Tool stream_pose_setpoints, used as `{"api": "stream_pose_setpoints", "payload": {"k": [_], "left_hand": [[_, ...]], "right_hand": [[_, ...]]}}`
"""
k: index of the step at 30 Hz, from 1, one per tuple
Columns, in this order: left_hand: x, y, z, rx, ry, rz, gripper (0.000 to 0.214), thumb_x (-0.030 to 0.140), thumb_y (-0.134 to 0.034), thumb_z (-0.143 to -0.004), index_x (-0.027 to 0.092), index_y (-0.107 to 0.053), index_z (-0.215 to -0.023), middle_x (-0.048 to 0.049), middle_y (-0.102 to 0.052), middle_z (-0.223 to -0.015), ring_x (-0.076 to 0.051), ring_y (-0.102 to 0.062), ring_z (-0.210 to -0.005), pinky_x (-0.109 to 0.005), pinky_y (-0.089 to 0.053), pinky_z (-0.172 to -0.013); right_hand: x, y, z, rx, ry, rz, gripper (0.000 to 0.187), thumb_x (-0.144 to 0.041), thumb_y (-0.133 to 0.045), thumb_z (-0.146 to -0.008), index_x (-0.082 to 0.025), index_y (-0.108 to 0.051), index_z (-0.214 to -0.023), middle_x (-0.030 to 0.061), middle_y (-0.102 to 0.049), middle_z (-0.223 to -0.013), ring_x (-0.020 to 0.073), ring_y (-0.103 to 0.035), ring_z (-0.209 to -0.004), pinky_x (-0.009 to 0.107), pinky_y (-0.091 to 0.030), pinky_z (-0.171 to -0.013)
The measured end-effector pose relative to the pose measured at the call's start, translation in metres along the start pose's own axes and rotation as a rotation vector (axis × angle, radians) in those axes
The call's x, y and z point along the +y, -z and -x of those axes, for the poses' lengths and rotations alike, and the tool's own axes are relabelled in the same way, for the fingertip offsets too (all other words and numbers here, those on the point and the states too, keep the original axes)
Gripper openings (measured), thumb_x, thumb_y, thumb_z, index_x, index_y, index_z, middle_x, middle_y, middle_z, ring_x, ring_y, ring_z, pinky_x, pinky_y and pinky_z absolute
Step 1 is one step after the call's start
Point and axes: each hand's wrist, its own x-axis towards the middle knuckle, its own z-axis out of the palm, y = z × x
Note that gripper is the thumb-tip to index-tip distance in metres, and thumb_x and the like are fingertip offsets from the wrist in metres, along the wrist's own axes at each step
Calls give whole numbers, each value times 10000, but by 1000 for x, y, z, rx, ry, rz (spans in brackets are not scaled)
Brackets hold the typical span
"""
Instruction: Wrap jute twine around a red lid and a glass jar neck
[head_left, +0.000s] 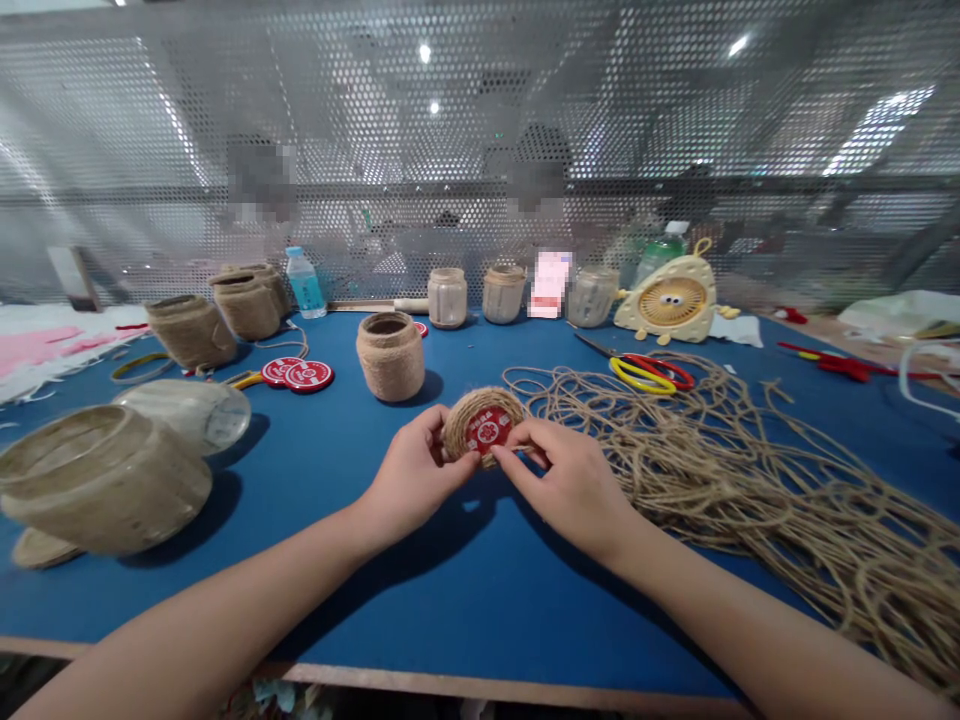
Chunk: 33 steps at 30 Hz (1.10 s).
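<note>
Perforated metal sheeting [480,130] closes off the far side of a blue tabletop [225,600]. At the centre of the head view, the left hand [415,475] pinches a twine-wrapped disc [484,428] at its near-left edge, and the right hand [562,490] grips the opposite edge with bent fingers, so both hold it narrowly, just above the tabletop. A red printed label [487,428] fills the disc's middle. Just right of the right hand lies a sprawling heap of jute twine [712,470], with yellow-handled scissors [645,375] beyond it. Ahead of the hands stands a twine-wrapped jar [390,355], and further left of the left hand lie red round badges [296,373] and a large wrapped jar [97,480] on its side. If either hand's pinch loosens, the outer coils could spring off the disc or the label could shift. A strand dragged from the heap could also tangle or catch the scissors, though no link between the disc and the heap can be made out.
</note>
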Motion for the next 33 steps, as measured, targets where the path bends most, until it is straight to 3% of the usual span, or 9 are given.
{"api": "stream_pose_setpoints", "payload": {"k": [14,16,19,21,25,30,33], "left_hand": [[0,0,-1,1,-14,-11,227,192,-634,-630,152,-445,-750,32,-518,-671,-80,-487,-613,-193,-392,-579],[1,0,-1,9,-13,-3,231,175,-636,-621,150,-448,-751,30,-521,-675,-80,-491,-615,-191,-392,-578],[2,0,-1,10,-3,27,237,152,-640,-609,148,-456,-759,30,-529,-686,-77,-499,-621,-188,-398,-584],[3,-1,0,6,3,59,245,139,-643,-604,146,-465,-771,30,-539,-703,-75,-508,-630,-184,-405,-595],[2,-2,0,11,16,165,289,131,-670,-591,140,-502,-826,9,-592,-772,-89,-553,-695,-191,-432,-652],[-3,-6,1,-94,-11,378,447,169,-673,-646,169,-517,-1064,-56,-593,-1092,-150,-551,-996,-238,-425,-866],[-5,-9,2,-133,-19,451,443,193,-637,-704,207,-491,-1122,-49,-546,-1187,-159,-501,-1094,-233,-413,-904]], "right_hand": [[3,-2,1,37,-26,25,109,-273,-553,-765,-185,-511,-716,21,-572,-707,139,-531,-639,247,-379,-552],[5,-1,0,101,-52,25,192,-320,-594,-729,-183,-492,-816,49,-564,-801,168,-552,-718,267,-411,-576],[8,-2,-1,128,-120,-1,506,-386,-645,-664,-178,-410,-1060,88,-550,-950,212,-569,-806,321,-451,-619],[11,-4,-2,71,-175,-76,607,-400,-643,-662,-185,-354,-1150,89,-565,-968,209,-584,-772,333,-461,-607],[14,-8,-2,-14,-232,-295,541,-381,-611,-701,-198,-372,-1150,67,-618,-885,165,-596,-642,307,-465,-558],[5,-8,-1,8,-283,-551,510,-332,-631,-689,-206,-360,-1103,61,-655,-866,164,-623,-623,300,-493,-554],[0,-10,0,35,-305,-671,507,-284,-628,-689,-210,-333,-1095,57,-659,-862,174,-642,-693,296,-516,-597]]}}
